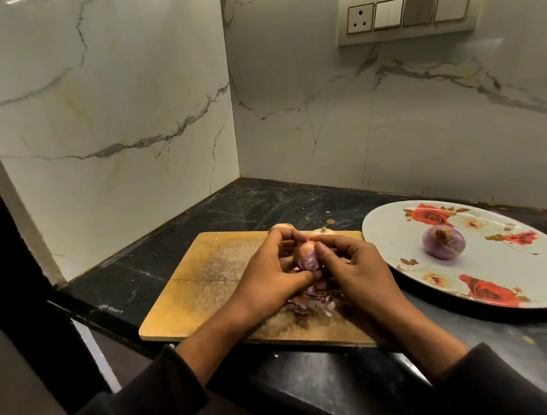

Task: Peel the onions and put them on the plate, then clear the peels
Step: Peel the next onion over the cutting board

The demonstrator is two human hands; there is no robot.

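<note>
Broadly, the black countertop (239, 210) is filling a corner between two marble-patterned walls, with a switch panel (410, 10) sitting high on the right-hand wall. Its near edge is running diagonally from lower left, and bare dark stone is lying open behind the board toward the corner. A large floral plate (503, 283) is taking up the right side, its left rim lying just beside the wooden cutting board (205, 279); one peeled onion (444, 242) is resting near the plate's middle. The board's left half is showing bare wood, its front edge lying close to the counter's edge. Two unpeeled onions (320, 231) are peeking out at the board's far edge, behind the hands. Both hands are meeting over the board: the left hand (268, 274) is curling round a partly peeled onion (306, 257) while the right hand (353, 266) is pinching at its skin with thumb and fingers. Purple peels (310, 301) are lying piled on the board just beneath the hands.
</note>
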